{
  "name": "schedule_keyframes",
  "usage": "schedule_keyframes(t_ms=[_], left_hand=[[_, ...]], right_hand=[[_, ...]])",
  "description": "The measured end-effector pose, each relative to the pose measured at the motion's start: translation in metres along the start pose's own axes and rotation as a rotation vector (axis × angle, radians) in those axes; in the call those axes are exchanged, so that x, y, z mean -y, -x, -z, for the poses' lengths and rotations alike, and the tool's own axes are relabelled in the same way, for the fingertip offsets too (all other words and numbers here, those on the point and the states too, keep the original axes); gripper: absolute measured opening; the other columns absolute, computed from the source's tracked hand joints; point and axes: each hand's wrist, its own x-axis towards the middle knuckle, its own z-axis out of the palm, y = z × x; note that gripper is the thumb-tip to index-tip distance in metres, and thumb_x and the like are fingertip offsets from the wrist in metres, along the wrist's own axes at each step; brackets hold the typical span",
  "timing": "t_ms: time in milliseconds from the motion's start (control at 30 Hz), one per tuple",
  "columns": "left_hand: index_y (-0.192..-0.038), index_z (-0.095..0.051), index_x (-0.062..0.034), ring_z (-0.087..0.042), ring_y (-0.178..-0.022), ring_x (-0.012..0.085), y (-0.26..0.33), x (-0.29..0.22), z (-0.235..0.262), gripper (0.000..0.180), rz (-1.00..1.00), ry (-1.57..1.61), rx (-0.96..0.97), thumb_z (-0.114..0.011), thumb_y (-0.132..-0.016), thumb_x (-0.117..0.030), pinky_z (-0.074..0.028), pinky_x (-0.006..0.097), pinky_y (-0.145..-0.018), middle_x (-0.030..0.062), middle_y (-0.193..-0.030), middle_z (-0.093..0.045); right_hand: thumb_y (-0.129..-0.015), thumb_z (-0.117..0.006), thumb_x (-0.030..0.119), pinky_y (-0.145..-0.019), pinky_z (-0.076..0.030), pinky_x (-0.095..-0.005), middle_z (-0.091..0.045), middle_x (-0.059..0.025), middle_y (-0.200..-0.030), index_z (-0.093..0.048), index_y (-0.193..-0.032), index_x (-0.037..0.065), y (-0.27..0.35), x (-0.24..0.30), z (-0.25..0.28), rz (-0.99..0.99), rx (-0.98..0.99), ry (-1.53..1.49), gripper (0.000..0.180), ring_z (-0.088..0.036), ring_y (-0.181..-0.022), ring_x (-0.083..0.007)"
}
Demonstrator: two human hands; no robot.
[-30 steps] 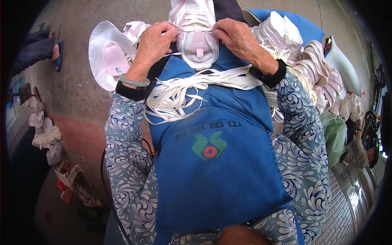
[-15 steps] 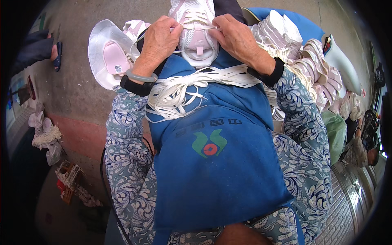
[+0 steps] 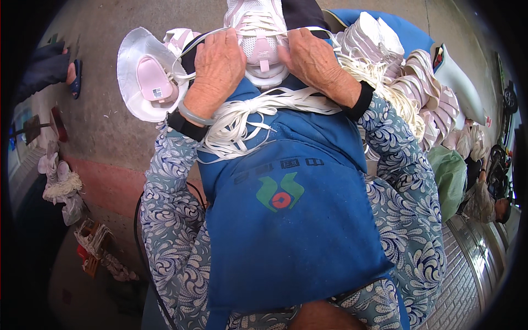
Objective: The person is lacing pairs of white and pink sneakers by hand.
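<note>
A pink and white sneaker upper (image 3: 259, 46) lies toe away across my lap, a white lace (image 3: 265, 22) crossing its front in rows. My left hand (image 3: 221, 65) is closed at its left edge, fingertips hidden. At the opposite edge, my right hand (image 3: 314, 61) is closed, thumb against the upper's side. Loose lace ends run outward past both hands. Below the upper, a bundle of white laces (image 3: 236, 129) is spread over my blue apron (image 3: 297, 231).
To the left stands a white bag (image 3: 129, 66) holding a pink shoe piece (image 3: 154, 80). Stacked pink and white uppers (image 3: 371, 41) and more laces (image 3: 396, 102) lie on the right. A green plastic bag (image 3: 446, 179) is further right. Another person's foot (image 3: 74, 77) is at far left.
Both hands have shifted from pinching the lace above the tongue to the upper's two edges. The lace ends now stretch out to either side beyond the hands.
</note>
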Motion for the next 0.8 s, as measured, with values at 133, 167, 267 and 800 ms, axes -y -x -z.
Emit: schedule_keyframes(t_ms=[133,167,267,800], left_hand=[[-0.116,-0.049,0.0048,-0.053,-0.096,0.0300,-0.001,0.012,-0.012,0.037,-0.097,0.057,-0.102,-0.050,-0.083,-0.013,-0.042,0.041,-0.082,0.0186,-0.104,-0.057],[-0.116,-0.049,0.0048,-0.053,-0.096,0.0300,-0.001,0.011,-0.012,0.037,-0.102,0.056,-0.103,-0.050,-0.083,-0.013,-0.042,0.041,-0.082,0.0186,-0.104,-0.057],[-0.115,-0.050,0.0062,-0.052,-0.095,0.0303,0.002,0.007,-0.012,0.037,-0.048,0.055,-0.050,-0.050,-0.083,-0.012,-0.042,0.040,-0.083,0.0190,-0.103,-0.057],[-0.076,-0.055,-0.0035,-0.059,-0.072,0.0289,-0.011,-0.008,0.002,0.008,-0.103,0.070,-0.170,-0.057,-0.069,-0.004,-0.049,0.036,-0.063,0.0137,-0.077,-0.052]], right_hand=[[-0.084,-0.052,0.021,-0.065,-0.049,-0.0433,-0.056,-0.0236,-0.079,-0.054,-0.080,-0.005,-0.004,-0.017,-0.015,0.038,-0.017,-0.226,0.026,-0.059,-0.073,-0.0383],[-0.084,-0.052,0.021,-0.065,-0.049,-0.0433,-0.056,-0.0236,-0.079,-0.054,-0.080,-0.005,-0.004,-0.016,-0.016,0.036,-0.021,-0.226,0.026,-0.059,-0.073,-0.0383],[-0.083,-0.052,0.017,-0.065,-0.050,-0.0423,-0.057,-0.0251,-0.081,-0.055,-0.085,-0.007,-0.001,-0.009,-0.010,0.105,-0.118,-0.261,0.024,-0.060,-0.073,-0.0382],[-0.075,-0.053,0.008,-0.052,-0.050,-0.0361,-0.054,-0.0150,-0.083,-0.048,-0.089,0.003,-0.005,0.002,0.008,0.259,0.001,0.055,0.016,-0.063,-0.065,-0.0286]])
